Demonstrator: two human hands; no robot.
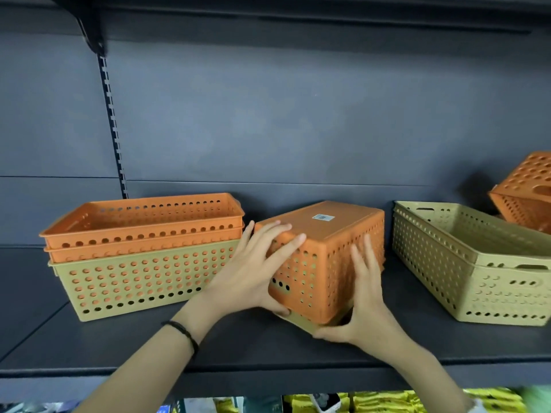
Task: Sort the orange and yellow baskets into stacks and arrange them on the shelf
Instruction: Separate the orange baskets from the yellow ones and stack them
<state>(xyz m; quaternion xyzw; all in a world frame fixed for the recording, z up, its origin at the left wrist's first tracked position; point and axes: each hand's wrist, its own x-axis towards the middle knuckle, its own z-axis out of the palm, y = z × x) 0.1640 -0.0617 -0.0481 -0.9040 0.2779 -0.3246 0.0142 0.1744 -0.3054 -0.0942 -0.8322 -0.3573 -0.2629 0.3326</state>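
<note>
From the head camera, a dark shelf (89,341) carries every basket. Near the middle of its front edge an orange basket (328,254) sits upside down, a small label on its upturned base, with the rim of a yellow basket (301,321) showing beneath it, so the two look nested mouth down. The left hand (256,272) spreads over the near left corner, fingers on the base and side; the right hand (366,296) presses the near right side, its thumb hooked under the yellow rim. Both grips are closed on this pair, seemingly to steady it while pulling the colours apart, since a mixed pair cannot join either stack. Toward the left end stands a yellow basket (143,281) with two orange baskets (143,225) nested in it, upright; this stack is also mixed and, in my judgement, still needs sorting. Toward the right end two yellow baskets (465,263) sit nested upright, already one colour. At the far right edge another orange basket (527,192) leans tilted against the back panel, behind the yellow stack. Sorting seems partly done.
</note>
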